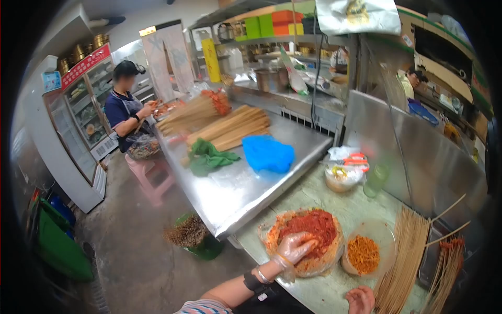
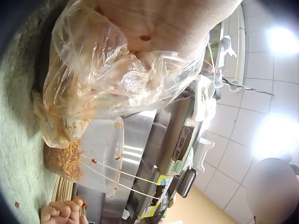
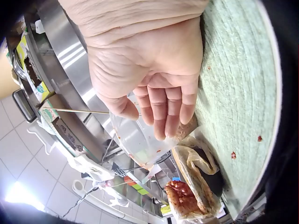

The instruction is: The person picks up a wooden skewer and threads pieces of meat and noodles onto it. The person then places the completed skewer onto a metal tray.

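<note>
My left hand (image 1: 295, 248), in a clear plastic glove, lies on red minced meat (image 1: 319, 225) in a plastic bag on the green tabletop; whether its fingers grip any of it, I cannot tell. The glove (image 2: 126, 84) fills much of the left wrist view and hides those fingers. Bare and palm up, my right hand (image 1: 361, 300) has loosely bent fingers and holds nothing; the right wrist view shows the palm (image 3: 149, 65). Between the bag and the skewers stands a clear tub (image 1: 364, 255) of orange shreds. Thin wooden skewers (image 1: 402, 256) lie beside the tub.
Coated skewers (image 1: 447, 267) lie at the far right. Behind the bag are a small tub with red-handled scissors (image 1: 355, 161) and a green bottle (image 1: 376, 180). A steel table (image 1: 219, 196) carries skewer bundles, a green cloth and a blue bag (image 1: 268, 153). A person (image 1: 125, 110) sits at left.
</note>
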The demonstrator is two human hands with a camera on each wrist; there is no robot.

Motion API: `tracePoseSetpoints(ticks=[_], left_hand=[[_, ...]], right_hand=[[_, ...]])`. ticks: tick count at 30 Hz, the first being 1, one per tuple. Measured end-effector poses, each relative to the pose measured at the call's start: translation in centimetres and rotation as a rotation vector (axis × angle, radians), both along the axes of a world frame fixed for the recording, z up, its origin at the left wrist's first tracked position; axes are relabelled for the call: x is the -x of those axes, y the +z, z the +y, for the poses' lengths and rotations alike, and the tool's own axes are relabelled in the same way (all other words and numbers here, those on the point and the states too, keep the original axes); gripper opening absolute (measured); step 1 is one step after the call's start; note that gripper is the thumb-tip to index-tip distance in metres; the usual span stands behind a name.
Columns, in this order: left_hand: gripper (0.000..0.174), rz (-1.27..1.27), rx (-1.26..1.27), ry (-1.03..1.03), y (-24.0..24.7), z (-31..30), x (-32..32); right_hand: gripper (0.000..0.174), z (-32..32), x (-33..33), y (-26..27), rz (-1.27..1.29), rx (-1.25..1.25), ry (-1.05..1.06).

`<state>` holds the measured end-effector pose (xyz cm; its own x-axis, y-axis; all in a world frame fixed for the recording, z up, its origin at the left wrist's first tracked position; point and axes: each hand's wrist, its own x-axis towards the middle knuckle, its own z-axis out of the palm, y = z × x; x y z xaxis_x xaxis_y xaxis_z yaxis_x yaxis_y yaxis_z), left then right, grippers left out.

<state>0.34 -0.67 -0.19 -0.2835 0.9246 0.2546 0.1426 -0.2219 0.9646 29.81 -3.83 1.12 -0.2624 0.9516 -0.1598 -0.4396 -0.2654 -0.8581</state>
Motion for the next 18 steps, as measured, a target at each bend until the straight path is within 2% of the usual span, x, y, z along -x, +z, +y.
tracePoseSetpoints(ticks=[3, 6, 10, 18], left_hand=[[0.017, -0.253, 0.029, -0.064, -1.6, 0.4, -0.3], [0.018, -0.224, 0.003, -0.078, -1.5, 0.5, -0.2], [0.019, -0.253, -0.022, -0.072, -1.2, 0.5, -0.4], [0.019, -0.232, 0.006, -0.055, -1.7, 0.6, -0.3]], right_hand=[[0.025, -0.1, 0.1, 0.6, 0.011, -0.028, 0.035], [0.037, 0.9, -0.9, -3.0, 0.119, -0.047, 0.072], [0.046, 1.1, -1.3, -3.8, 0.129, -0.062, 0.091], [0.047, 1.2, -1.6, -4.4, 0.166, -0.066, 0.105]])
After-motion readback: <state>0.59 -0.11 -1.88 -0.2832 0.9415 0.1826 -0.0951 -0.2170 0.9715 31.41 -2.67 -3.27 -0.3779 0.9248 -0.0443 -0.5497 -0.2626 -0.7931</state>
